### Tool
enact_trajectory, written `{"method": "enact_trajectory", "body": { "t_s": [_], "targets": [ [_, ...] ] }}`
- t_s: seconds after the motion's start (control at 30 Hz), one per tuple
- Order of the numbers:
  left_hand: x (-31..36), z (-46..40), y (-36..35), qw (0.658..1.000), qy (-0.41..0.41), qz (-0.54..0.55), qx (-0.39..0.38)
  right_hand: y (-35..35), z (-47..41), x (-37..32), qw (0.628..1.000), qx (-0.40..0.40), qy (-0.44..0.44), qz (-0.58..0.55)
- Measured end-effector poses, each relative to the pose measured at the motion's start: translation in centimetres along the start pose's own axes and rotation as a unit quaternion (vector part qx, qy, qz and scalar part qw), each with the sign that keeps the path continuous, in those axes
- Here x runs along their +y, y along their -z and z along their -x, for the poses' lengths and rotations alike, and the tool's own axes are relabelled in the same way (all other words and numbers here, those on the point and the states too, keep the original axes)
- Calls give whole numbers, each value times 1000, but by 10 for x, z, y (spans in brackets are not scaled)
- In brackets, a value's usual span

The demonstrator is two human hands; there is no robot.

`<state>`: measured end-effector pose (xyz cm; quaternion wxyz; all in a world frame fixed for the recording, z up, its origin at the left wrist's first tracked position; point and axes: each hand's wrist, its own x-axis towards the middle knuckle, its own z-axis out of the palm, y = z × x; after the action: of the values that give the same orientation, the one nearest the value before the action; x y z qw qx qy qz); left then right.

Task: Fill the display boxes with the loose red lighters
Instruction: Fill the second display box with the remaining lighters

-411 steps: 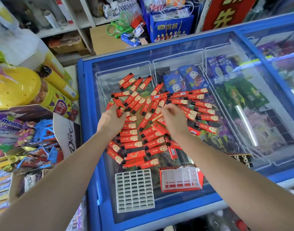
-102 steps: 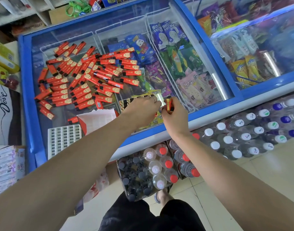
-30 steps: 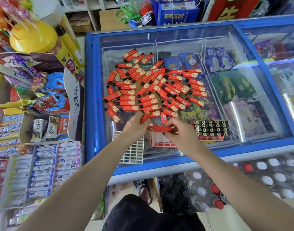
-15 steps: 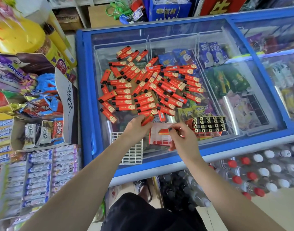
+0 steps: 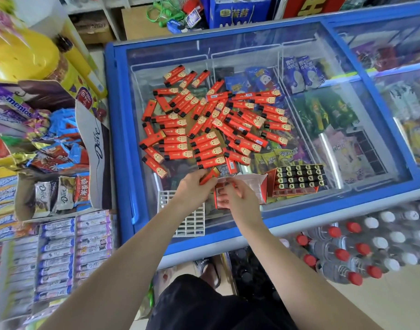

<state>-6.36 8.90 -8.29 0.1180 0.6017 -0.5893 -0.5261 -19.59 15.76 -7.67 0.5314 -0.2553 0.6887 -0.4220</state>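
Observation:
Several loose red lighters (image 5: pixel 211 129) lie scattered on the glass lid of a blue chest freezer (image 5: pixel 118 139). My left hand (image 5: pixel 194 186) grips one red lighter (image 5: pixel 210 175) at the near edge of the pile. My right hand (image 5: pixel 237 198) holds another lighter, mostly hidden by its fingers, over an open red and white display box (image 5: pixel 256 189) lying near the lid's front edge. To the right of that box stands a second display box (image 5: pixel 299 177) filled with upright lighters, black tops showing.
A white plastic grid insert (image 5: pixel 192 222) lies on the lid under my left forearm. Candy and chocolate displays (image 5: pixel 49 163) crowd the left side. Packs of bottled water (image 5: pixel 359 248) sit on the floor at the right, below the freezer's front.
My right hand has moved down and left onto the open box with its lighter. My left hand still holds its lighter beside the pile. The camera shifted slightly.

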Motion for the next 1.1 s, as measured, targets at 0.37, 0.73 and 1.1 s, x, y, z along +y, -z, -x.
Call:
{"method": "enact_trajectory", "body": {
  "t_s": [0.37,0.73,1.1],
  "targets": [
    [4,5,1,1000,8,21,-12,-7,-9,14,995,30,-43,-88],
    [20,12,11,995,42,93,6,2,-20,-4,981,-11,-193,23],
    [29,21,25,996,-85,33,13,27,1,-33,961,59,201,183]
  ]
}}
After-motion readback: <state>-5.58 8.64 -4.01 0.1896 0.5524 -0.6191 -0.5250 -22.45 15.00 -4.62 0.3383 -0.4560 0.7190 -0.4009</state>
